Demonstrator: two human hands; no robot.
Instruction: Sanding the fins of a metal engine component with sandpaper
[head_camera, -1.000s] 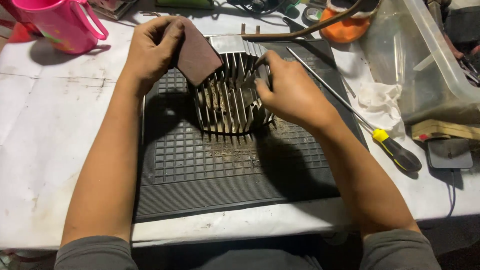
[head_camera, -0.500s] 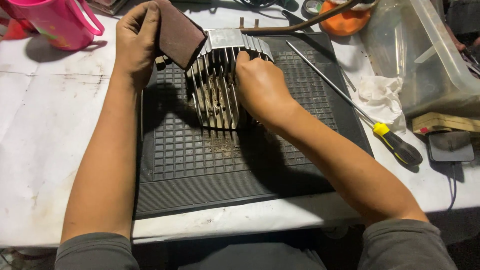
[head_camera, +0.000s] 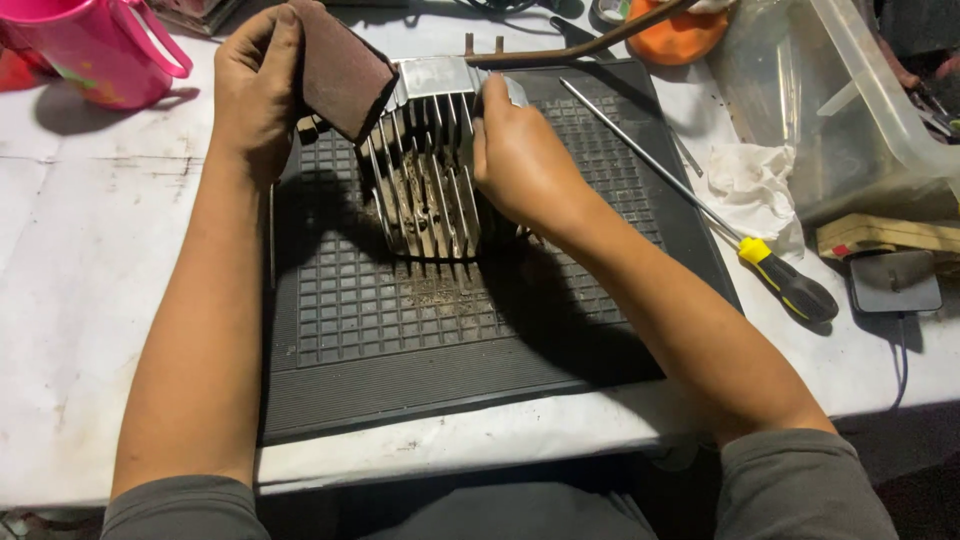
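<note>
Both bare forearms stretched forward, left hand (head_camera: 255, 85) fingers curled in a pinch grip, right hand (head_camera: 520, 160) cupped, knuckles up

Bench clutter around a black ribbed mat (head_camera: 400, 360).
Pink jug (head_camera: 85, 45) far left; yellow-handled screwdriver (head_camera: 760, 262), crumpled rag (head_camera: 755, 185), clear plastic tub (head_camera: 850, 110) right; possibly an orange lid (head_camera: 680, 35) behind.

Bright overhead light, soft shadows under both arms, sharp focus, slight wide-angle bending at edges.
</note>
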